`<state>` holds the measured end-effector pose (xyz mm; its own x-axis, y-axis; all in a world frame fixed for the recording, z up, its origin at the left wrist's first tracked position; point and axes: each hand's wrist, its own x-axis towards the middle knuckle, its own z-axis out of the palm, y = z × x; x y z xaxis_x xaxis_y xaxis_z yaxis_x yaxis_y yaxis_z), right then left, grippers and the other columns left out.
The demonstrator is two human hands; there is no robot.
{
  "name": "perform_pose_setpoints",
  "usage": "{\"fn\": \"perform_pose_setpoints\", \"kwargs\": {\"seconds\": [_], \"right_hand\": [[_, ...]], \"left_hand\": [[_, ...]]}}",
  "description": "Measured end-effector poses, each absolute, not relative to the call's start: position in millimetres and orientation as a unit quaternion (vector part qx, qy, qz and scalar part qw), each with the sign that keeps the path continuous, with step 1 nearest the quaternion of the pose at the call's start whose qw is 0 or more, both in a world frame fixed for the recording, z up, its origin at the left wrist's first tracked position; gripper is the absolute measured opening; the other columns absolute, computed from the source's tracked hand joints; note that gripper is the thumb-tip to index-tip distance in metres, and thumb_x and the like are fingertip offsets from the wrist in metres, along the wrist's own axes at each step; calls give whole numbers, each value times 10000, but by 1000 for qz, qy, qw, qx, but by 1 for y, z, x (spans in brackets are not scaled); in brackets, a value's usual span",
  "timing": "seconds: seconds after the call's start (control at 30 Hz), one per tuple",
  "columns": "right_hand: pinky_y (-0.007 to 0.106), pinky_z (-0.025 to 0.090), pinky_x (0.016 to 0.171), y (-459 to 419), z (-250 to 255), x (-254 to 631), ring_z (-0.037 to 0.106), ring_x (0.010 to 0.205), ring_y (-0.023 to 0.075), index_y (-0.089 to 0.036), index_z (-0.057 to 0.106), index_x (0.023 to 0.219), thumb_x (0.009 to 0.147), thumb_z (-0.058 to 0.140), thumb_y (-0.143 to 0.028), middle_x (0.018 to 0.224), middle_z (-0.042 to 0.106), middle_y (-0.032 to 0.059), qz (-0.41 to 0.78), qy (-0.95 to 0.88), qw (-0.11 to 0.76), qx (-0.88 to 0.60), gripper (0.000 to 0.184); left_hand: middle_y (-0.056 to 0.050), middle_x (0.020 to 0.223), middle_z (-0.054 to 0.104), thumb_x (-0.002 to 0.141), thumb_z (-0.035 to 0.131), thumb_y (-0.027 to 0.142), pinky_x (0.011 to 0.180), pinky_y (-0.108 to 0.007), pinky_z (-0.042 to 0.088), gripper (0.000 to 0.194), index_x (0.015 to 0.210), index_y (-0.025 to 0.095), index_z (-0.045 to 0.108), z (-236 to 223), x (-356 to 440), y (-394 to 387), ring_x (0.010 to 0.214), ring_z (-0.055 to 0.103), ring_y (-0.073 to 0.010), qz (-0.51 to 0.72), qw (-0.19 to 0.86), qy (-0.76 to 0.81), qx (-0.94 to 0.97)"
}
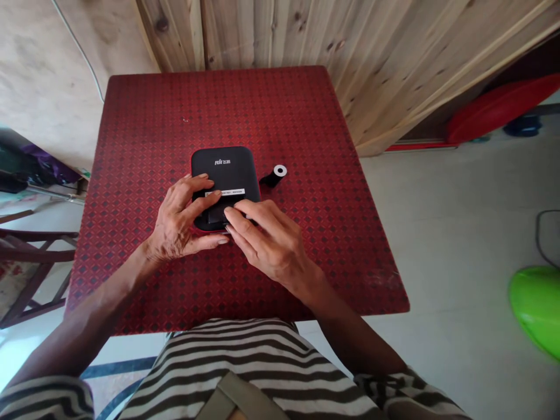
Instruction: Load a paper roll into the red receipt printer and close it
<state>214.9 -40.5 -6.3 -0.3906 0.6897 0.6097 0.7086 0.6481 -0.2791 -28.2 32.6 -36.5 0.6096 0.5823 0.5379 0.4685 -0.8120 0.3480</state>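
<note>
Head: 2 hands (177, 220) at case edge (207, 228)

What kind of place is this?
Likely a room in a home, though a small shop isn't ruled out: a patterned red table against wood-plank walling, a wooden chair at the left, pale flooring.

Red patterned table (227, 114); on it, a black case (223, 175) and, nearby, apparently a white-ended roll (275, 175).

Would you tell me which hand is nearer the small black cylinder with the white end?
The right hand; the left hand is farther from the cylinder, across the case.
</note>
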Motion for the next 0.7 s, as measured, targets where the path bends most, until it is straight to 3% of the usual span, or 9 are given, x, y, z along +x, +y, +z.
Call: {"fn": "perform_pose_setpoints", "kwargs": {"seconds": [0.13,0.27,0.37,0.53,0.7], "right_hand": [[413,661,922,-47,-18,219,758,1060,236,-273,543,1510,1048,661,-218,1297,755,113,2,-762,460,-456,480],[342,638,722,-50,-48,226,732,851,183,-258,576,1435,1082,607,-294,1141,753,83,104,-643,535,-539,357],[325,613,700,-49,-72,228,703,790,169,-226,596,1390,1121,514,-415,1052,730,61,190,-613,520,-564,339],[395,616,841,-43,-86,227,705,938,217,-211,636,1358,1151,324,-558,1136,715,103,215,-661,494,-523,510],[402,613,828,-40,-86,228,700,897,220,-207,639,1363,1116,327,-676,1093,696,91,223,-659,495,-521,615]], "left_hand": [[-160,1540,576,969,703,629,1249,-619,476,697,1550,283,532,-36,-24,23,1517,532,-383,327,99,312,887],[-175,1553,546,933,751,652,1188,-575,537,786,1571,262,509,-36,-21,7,1460,564,-373,368,59,354,858],[-170,1463,605,877,829,630,1127,-533,577,831,1536,233,517,-39,-25,-3,1359,623,-341,399,16,390,830],[-130,1304,699,920,832,486,1023,-456,630,666,1468,240,545,-48,-32,-7,1207,705,-281,398,-6,383,833],[-128,1288,712,935,823,465,977,-410,658,620,1459,249,573,-50,-33,-5,1164,732,-259,399,-31,374,837]]}}
